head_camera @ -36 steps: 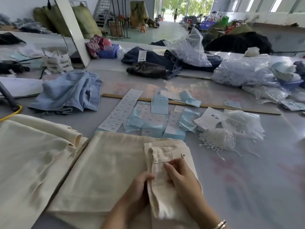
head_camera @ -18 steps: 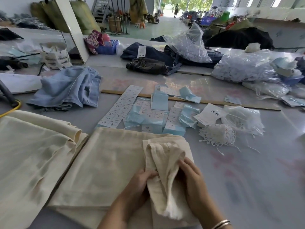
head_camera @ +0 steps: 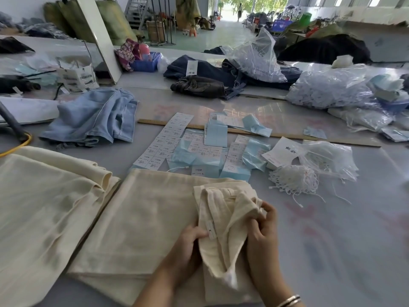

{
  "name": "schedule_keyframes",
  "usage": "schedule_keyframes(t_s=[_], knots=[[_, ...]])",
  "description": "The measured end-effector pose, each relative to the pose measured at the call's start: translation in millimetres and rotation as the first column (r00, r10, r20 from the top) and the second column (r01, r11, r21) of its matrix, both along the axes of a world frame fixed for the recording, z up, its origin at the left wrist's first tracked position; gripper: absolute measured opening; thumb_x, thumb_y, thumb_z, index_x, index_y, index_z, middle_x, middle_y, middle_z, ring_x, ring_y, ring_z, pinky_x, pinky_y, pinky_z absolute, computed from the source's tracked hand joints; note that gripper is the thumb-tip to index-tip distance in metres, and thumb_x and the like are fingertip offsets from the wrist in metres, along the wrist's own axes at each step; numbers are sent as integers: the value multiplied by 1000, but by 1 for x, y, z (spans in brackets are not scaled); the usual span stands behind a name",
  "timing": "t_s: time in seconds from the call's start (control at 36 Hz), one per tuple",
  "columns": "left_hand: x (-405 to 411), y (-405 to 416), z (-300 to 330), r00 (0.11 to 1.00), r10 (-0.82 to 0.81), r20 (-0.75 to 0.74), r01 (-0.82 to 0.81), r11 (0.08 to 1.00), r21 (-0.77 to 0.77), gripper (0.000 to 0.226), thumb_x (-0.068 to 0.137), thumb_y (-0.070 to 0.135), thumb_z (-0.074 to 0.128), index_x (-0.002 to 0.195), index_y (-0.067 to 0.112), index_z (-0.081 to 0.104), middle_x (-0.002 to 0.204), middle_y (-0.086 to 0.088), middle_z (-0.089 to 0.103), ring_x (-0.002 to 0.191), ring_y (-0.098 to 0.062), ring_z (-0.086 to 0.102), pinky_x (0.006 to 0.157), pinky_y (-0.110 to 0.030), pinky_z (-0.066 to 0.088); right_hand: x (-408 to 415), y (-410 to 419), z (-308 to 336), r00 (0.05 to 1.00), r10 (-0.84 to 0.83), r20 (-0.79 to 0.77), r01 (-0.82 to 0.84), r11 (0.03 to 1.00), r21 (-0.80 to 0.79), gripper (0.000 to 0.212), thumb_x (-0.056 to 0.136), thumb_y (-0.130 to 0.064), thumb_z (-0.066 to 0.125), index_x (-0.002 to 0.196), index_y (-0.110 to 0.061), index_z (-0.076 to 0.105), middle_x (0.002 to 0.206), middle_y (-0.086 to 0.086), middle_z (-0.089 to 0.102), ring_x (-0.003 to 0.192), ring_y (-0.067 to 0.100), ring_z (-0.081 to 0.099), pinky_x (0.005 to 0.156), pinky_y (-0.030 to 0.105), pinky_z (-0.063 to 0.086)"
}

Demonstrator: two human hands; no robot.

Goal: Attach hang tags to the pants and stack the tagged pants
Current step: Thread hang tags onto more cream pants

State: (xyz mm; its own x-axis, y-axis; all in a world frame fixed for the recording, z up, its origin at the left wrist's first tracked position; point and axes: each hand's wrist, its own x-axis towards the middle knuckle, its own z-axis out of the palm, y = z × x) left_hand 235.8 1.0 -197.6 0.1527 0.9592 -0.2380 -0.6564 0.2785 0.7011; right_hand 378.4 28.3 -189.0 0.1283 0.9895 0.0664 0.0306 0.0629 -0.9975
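Observation:
Folded cream pants [head_camera: 143, 218] lie flat in front of me on the grey table. Their waistband end [head_camera: 223, 218] is lifted and spread open between my hands. My left hand [head_camera: 188, 244] grips the left edge of the waistband near a small white label. My right hand [head_camera: 263, 231] pinches the right edge and pulls it outward. Just beyond the pants lie light blue hang tags [head_camera: 212, 156], white sticker sheets [head_camera: 163, 142] and a bundle of white tag strings [head_camera: 294, 180]. A stack of more cream pants [head_camera: 44, 207] sits to the left.
Light blue jeans [head_camera: 95, 118] lie at the back left, dark jeans [head_camera: 210, 78] further back. Clear plastic bags [head_camera: 327, 89] of tags fill the right rear. A wooden ruler [head_camera: 287, 136] crosses the table. A yellow cable [head_camera: 20, 145] runs at the left edge.
The waistband lay flat under my fingers a second ago. Both hands have since lifted it and pulled its two edges apart, opening it up.

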Motion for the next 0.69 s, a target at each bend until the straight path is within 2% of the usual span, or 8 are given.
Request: schedule_keyframes(t_s=[0.11, 0.17, 0.22, 0.31, 0.42, 0.53, 0.61, 0.69], knots=[[3, 0, 1, 992, 67, -104, -64, 997, 35, 42, 85, 20, 59, 123, 2, 61, 121, -25, 63, 115, -40, 59, 102, -50, 45, -6, -2, 6, 992, -90, 92, 86, 995, 50, 30, 92, -5, 48, 102, -33, 44, 91, -11, 59, 83, -10, 56, 68, 1, 38], [3, 1, -1, 973, 123, -197, -126, 992, -4, 34, 88, 18, 58, 117, 3, 64, 115, -25, 66, 109, -41, 62, 96, -49, 49, -11, -5, 10, 981, -17, 193, 21, 1000, -16, 22, 88, -43, 49, 105, -40, 35, 101, -14, 57, 92, -3, 56, 75, 9, 39], [5, 0, -2, 957, 124, -263, -130, 991, -6, 25, 92, 19, 55, 108, 6, 69, 111, -26, 67, 107, -43, 62, 94, -53, 49, -15, -8, 12, 893, 80, 443, -60, 996, -61, 56, 72, -72, 44, 116, -42, 25, 113, -16, 53, 102, 5, 54, 81, 23, 38], [4, -2, -2, 942, 119, -312, -121, 993, 14, 30, 88, 28, 60, 107, 7, 70, 109, -26, 67, 105, -42, 63, 93, -52, 49, -20, -8, 11, 755, 87, 650, -95, 995, -23, 75, 73, -66, 56, 130, -35, 18, 131, -9, 52, 117, 13, 52, 79, 19, 33], [2, -2, 0, 935, 115, -336, -106, 993, 45, 32, 85, 26, 60, 110, 10, 70, 111, -20, 69, 105, -35, 65, 90, -41, 53, -13, 3, 7, 758, 75, 648, -95, 996, -5, 45, 85, -49, 55, 121, -37, 31, 109, -13, 60, 102, 21, 62, 72, 27, 38], [0, -2, -2, 954, 111, -278, -98, 993, 62, 30, 86, 20, 62, 111, 5, 69, 114, -25, 66, 106, -37, 64, 92, -41, 51, 3, 9, 10, 988, 147, 44, -142, 985, -100, 22, 90, -8, 60, 105, -23, 56, 96, 2, 69, 93, 25, 65, 78, 36, 52], [0, -2, -6, 969, 82, -233, -63, 994, 87, 35, 85, 17, 57, 115, 0, 66, 117, -28, 64, 105, -35, 63, 90, -37, 52, 18, 9, 10, 853, 160, -498, -284, 941, -184, 28, 82, -10, 61, 110, -6, 59, 99, 19, 69, 83, 27, 67, 69, 35, 58], [-3, -3, -9, 981, 42, -191, -23, 995, 100, 34, 84, 15, 57, 113, -1, 67, 112, -25, 66, 99, -29, 65, 82, -31, 53, 26, 10, 14, 744, 183, -643, -385, 904, -187, 31, 82, -7, 57, 112, 0, 59, 98, 24, 67, 79, 29, 68, 66, 35, 58]])
